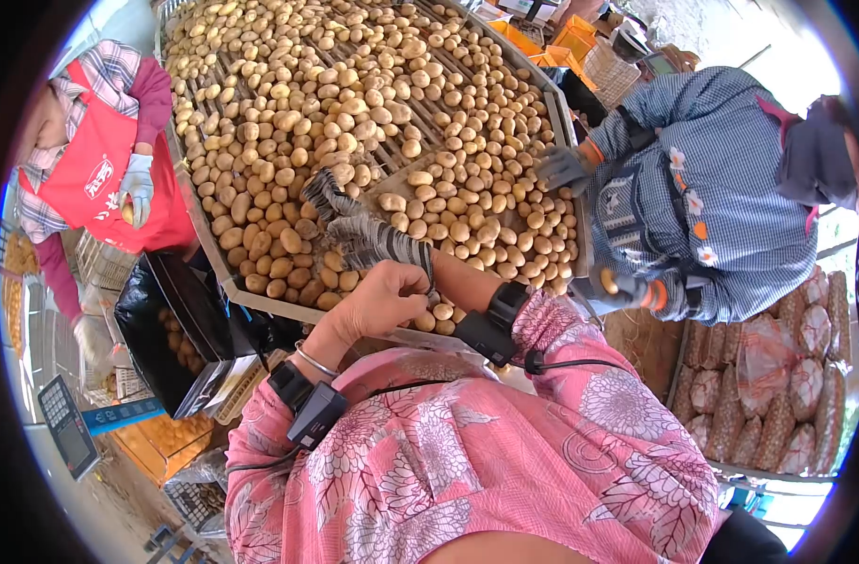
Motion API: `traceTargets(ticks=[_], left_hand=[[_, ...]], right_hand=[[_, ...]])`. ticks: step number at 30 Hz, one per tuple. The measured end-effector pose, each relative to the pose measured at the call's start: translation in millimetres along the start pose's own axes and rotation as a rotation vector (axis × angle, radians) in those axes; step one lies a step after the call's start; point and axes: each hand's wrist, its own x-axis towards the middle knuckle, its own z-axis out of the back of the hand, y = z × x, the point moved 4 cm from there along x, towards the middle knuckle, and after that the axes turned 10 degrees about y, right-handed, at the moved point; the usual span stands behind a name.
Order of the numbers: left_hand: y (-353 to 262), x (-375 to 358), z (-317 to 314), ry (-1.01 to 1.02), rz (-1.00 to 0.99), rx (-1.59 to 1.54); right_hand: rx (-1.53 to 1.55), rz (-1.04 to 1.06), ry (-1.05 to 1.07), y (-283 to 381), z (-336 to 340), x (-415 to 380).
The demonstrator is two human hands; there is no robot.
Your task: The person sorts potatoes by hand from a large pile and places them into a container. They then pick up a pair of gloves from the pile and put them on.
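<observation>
My right hand (pixel 384 241) wears a grey-and-black striped glove (pixel 340 209) and hangs over the potatoes (pixel 288 122). Its fingers look stretched out, with no potato visible in them. Bare and closed, my left hand (pixel 382 299) is at my right wrist, with its fingers pinched at the glove's cuff. A metal bracelet (pixel 315 365) circles the left wrist. Both forearms carry straps with small black boxes. Beneath my hands, the potatoes lie across a large slatted sorting table (pixel 384 162) with a raised rim; my hands hide some of them.
Across on the left, a person in a red apron (pixel 105 179) holds a potato in a gloved hand. A person in a checked smock (pixel 702 179) works at the right. Filled net sacks (pixel 777 376), a scale display (pixel 67 423), a black bag (pixel 157 310) and orange crates (pixel 575 38) surround the table.
</observation>
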Motion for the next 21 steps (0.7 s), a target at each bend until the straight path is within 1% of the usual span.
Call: traceTargets(ticks=[7,16,21], left_hand=[[-2.7,1.1,1.4,-0.012,-0.011,0.03],[0.1,0.2,3.8,0.0,0.008,0.005],[4.6,2.2,7.4,0.007,0.003,-0.027]], right_hand=[[-0.006,-0.007,0.005,1.9,0.4,4.2],[-0.015,-0.016,0.026,2.1,-13.7,23.1],[-0.009,-0.019,0.018,3.9,-8.3,17.8]])
